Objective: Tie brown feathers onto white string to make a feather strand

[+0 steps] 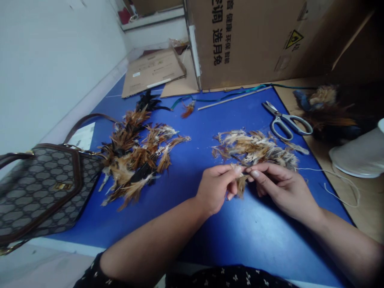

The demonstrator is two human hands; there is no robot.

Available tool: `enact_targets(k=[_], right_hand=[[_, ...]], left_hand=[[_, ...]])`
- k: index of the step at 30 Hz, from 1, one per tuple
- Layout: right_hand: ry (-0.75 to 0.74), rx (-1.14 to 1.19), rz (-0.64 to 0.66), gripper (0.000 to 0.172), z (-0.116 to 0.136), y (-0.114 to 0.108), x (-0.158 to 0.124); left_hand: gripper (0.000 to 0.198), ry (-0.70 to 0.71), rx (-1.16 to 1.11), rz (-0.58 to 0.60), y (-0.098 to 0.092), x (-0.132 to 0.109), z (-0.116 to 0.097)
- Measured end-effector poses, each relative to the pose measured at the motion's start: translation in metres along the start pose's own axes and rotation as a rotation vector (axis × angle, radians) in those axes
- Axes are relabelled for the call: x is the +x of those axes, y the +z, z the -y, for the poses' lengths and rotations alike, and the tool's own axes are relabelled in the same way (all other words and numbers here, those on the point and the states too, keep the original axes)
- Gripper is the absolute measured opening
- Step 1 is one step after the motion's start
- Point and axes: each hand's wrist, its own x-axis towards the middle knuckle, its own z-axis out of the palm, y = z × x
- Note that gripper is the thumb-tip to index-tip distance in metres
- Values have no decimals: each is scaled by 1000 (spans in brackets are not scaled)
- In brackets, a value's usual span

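Note:
My left hand is closed in a pinch around a small tan feather tuft, whose tip hangs below the fingers. Close beside it, thumb and fingertips of my right hand are pressed together near the tuft's upper end; what lies between them is too small to make out. A thin white string runs off to the right from behind my right hand. Just beyond both hands lies a pile of cream and brown feathers. Scissors with grey handles rest behind that pile, blades pointing away.
More brown and black feather bunches lie at the left on the blue tabletop. A patterned handbag stands at the left edge. Large cardboard box at the back; white spool at the right; thin stick behind.

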Motion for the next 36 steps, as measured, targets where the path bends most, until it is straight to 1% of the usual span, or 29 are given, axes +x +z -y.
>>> enact_targets(k=[3,6,8,12,15,18,23,26,31,33,36], right_hand=[[-88,-22,32,23,1,2,-1],[-189,-52,24,15,2,3,0],[-195,-28,17,14,2,3,0],[-142,59,33,16,-2,4,0],[-123,77,38,18,-3,4,0],[-138,33,14,20,-1,5,0],[-254,-50,-61,23,-2,4,1],[-327,-96,-51,29,-1,2,0],[-451,-169,24,43,2,0,-3],[-494,-198,15,47,1,1,-2],[-499,-234,-33,46,-3,3,-1]], left_hand=[[43,-46,-21,11,3,-1,1],[43,-56,-60,29,5,-1,0],[43,-58,-103,68,7,-2,0],[42,-50,-185,136,8,-2,1],[41,-40,-206,143,8,-2,2],[41,-38,-196,137,8,-1,3],[42,-21,-148,156,10,-2,3],[43,-23,-132,151,10,-3,4],[41,-26,-125,102,9,-2,6],[40,-30,-115,109,9,-2,6],[40,-34,-100,134,10,-3,5]])
